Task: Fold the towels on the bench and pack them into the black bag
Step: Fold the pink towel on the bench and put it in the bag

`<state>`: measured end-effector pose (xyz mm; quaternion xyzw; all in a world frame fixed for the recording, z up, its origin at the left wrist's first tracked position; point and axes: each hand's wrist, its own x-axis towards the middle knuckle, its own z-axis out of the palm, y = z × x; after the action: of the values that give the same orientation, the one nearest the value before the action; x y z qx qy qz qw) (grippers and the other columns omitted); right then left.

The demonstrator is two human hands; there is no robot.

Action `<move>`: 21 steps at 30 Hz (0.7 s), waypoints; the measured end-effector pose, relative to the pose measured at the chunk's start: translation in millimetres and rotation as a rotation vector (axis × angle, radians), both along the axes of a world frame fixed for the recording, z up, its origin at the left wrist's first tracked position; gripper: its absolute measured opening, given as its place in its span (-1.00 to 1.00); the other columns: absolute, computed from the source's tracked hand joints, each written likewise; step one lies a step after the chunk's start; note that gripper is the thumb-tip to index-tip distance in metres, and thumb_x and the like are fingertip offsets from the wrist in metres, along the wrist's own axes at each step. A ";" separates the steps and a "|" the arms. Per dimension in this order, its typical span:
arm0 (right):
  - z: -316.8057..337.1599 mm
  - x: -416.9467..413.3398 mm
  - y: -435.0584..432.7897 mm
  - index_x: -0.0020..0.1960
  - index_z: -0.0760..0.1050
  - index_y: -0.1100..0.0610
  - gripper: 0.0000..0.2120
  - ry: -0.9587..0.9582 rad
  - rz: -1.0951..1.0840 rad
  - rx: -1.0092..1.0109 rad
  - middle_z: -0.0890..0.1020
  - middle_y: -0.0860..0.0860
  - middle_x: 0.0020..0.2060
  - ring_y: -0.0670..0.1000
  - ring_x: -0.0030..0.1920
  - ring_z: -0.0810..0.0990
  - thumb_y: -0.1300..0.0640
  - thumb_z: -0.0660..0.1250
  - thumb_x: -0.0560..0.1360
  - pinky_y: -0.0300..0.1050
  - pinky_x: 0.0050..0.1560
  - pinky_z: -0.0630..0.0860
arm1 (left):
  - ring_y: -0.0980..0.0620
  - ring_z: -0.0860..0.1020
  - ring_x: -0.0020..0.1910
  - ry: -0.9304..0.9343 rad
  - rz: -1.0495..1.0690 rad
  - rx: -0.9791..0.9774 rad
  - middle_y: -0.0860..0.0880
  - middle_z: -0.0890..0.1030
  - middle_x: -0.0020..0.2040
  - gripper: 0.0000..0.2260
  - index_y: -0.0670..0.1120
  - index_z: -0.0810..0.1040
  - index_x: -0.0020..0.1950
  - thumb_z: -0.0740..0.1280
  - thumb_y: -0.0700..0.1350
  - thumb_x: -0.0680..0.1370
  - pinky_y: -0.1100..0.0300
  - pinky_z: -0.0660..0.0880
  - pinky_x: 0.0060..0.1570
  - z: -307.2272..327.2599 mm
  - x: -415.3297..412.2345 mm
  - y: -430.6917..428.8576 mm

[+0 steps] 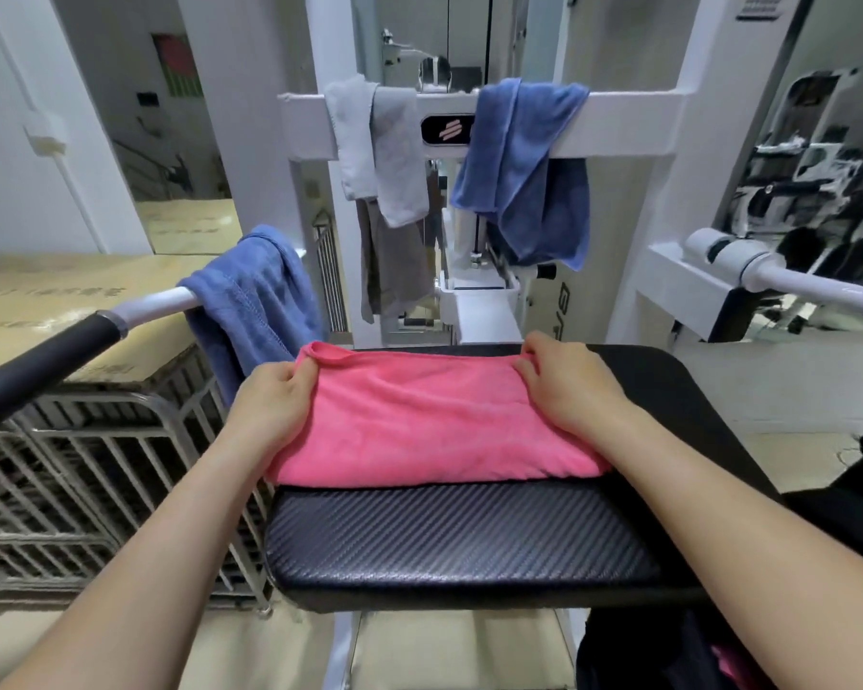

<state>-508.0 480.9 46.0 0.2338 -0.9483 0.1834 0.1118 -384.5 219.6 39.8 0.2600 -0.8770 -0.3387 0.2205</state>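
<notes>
A pink towel point(419, 420) lies folded across the black padded bench point(459, 535). My left hand point(270, 405) grips its far left corner, fingers curled round the edge. My right hand point(569, 385) pinches the far right corner. A blue towel point(255, 301) hangs over the left handle bar. Another blue towel point(524, 171) and a grey towel point(374, 146) are draped on the white crossbar behind. The black bag point(668, 649) sits at the lower right, with something pink showing inside.
The white machine frame point(633, 122) rises right behind the bench. A black-gripped handle bar point(46, 361) juts out at left and a white bar point(818, 286) at right. A metal wire cage point(96, 490) and cardboard boxes point(71, 311) stand to the left.
</notes>
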 end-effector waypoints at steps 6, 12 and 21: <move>-2.8 -7.2 3.0 -0.04 0.34 0.08 -0.79 0.037 -0.042 0.131 0.61 0.15 -0.10 0.18 -0.20 0.50 -0.05 0.10 0.62 -0.02 -0.24 0.40 | -0.16 0.52 -0.18 -0.136 -0.038 -0.095 -0.21 0.58 -0.29 -0.52 -0.27 0.58 -0.30 0.16 0.03 0.64 0.10 0.31 -0.19 -1.5 -8.4 -13.9; 8.7 4.7 6.8 0.09 0.34 0.11 -0.79 0.124 -0.137 0.255 0.57 0.14 -0.03 0.19 -0.12 0.51 -0.03 0.16 0.59 -0.05 -0.23 0.34 | -0.21 0.54 -0.17 -0.157 -0.008 -0.148 -0.09 0.52 -0.35 -0.61 -0.17 0.45 -0.31 0.20 0.06 0.60 0.06 0.34 -0.22 -2.9 -10.3 -15.5; -13.6 71.7 -62.7 0.56 0.01 -0.05 -0.43 -0.103 0.218 0.268 0.04 0.03 0.57 0.07 0.56 -0.02 -0.23 -0.11 0.61 0.18 0.50 0.00 | -0.09 0.44 0.32 -0.020 -0.429 -0.777 -0.05 0.49 0.32 -0.54 0.04 0.46 0.36 0.07 0.19 0.55 -0.06 0.44 0.21 -22.9 7.0 30.5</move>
<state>-436.4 418.2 32.4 0.3385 -0.9377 0.0780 0.0101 -377.5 250.1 16.9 -0.0266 -0.9753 -0.0195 0.2184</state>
